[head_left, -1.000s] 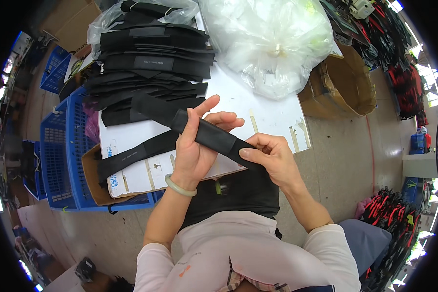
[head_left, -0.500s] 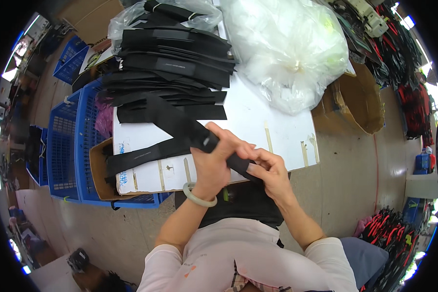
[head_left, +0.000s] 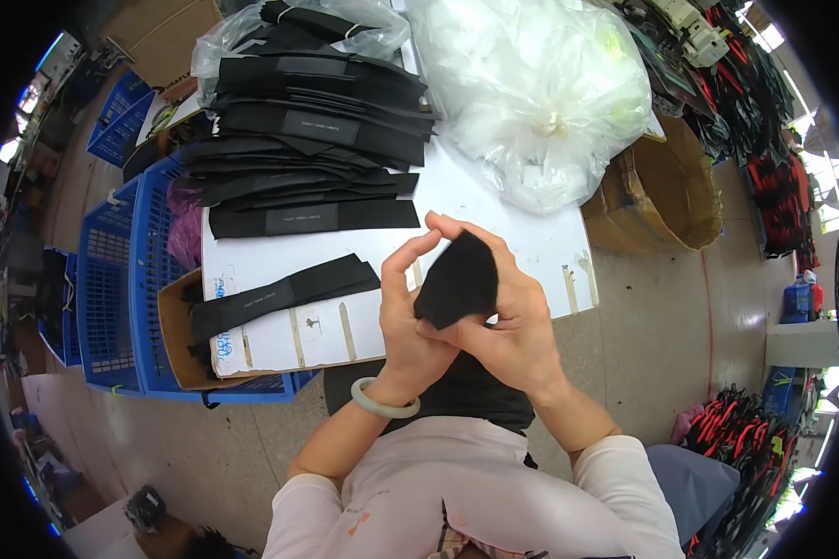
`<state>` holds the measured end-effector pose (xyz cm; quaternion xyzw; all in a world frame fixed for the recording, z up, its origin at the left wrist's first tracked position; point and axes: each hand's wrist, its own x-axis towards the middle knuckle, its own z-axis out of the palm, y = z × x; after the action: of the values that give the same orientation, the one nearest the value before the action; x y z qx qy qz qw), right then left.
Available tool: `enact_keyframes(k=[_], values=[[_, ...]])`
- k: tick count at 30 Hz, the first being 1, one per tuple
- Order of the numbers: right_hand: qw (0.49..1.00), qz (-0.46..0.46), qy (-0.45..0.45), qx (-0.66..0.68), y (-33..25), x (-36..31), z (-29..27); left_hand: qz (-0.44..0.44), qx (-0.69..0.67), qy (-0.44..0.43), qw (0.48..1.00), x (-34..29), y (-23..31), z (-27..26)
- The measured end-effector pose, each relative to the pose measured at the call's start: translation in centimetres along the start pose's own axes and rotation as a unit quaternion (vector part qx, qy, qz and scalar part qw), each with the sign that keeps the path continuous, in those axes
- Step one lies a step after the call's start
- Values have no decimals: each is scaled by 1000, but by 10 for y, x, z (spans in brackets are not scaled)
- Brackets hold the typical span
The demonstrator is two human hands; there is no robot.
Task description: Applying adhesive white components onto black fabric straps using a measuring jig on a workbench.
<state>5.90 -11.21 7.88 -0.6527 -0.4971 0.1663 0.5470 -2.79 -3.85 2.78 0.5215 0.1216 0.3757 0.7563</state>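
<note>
Between my two hands, just past the table's front edge, is a black fabric strip [head_left: 459,279], seen end-on as a short dark shape. My left hand [head_left: 408,321], with a pale bangle at the wrist, grips it from the left with fingers curled round. My right hand [head_left: 522,321] holds it from the other side, thumb against its lower part. To the left, a folded black fabric strip with a grey panel [head_left: 280,296] lies slanted on the white tabletop [head_left: 475,200]. Beyond it, several similar strips [head_left: 322,126] are stacked in overlapping rows.
A large clear plastic bag [head_left: 541,102] of white contents sits at the back right. Blue plastic crates [head_left: 112,289] and a small cardboard box [head_left: 179,326] stand along the table's left side. An open cardboard box [head_left: 657,196] is at its right.
The strip in my hands, earlier stretched out diagonally over the table, is now gathered and turned end-on. Both hands have come closer together around it.
</note>
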Motion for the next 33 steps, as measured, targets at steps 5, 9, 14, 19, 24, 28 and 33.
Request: enact_keyframes(k=[5,9,14,19,24,28,33], values=[[984,-65,53,-157,-1,4,0,55,171,-51,982,-5,-6,-7],[995,-59,46,-62,0,1,3,-52,29,-18,998,-5,-8,-13],[992,-125,13,-12,-2,13,-26,-106,-102,-71,987,-5,-7,-17],[972,-156,-91,-149,-23,32,-42,-127,38,-86,987,-9,-3,-23],[938,-148,-201,-241,-24,38,-44,-136,92,-161,973,-2,1,-29],[935,-120,-211,-259,-19,36,-44,-155,95,-184,966,-1,4,-31],[951,175,-255,-21,-24,46,-55,-144,92,-196,966,0,12,-30]])
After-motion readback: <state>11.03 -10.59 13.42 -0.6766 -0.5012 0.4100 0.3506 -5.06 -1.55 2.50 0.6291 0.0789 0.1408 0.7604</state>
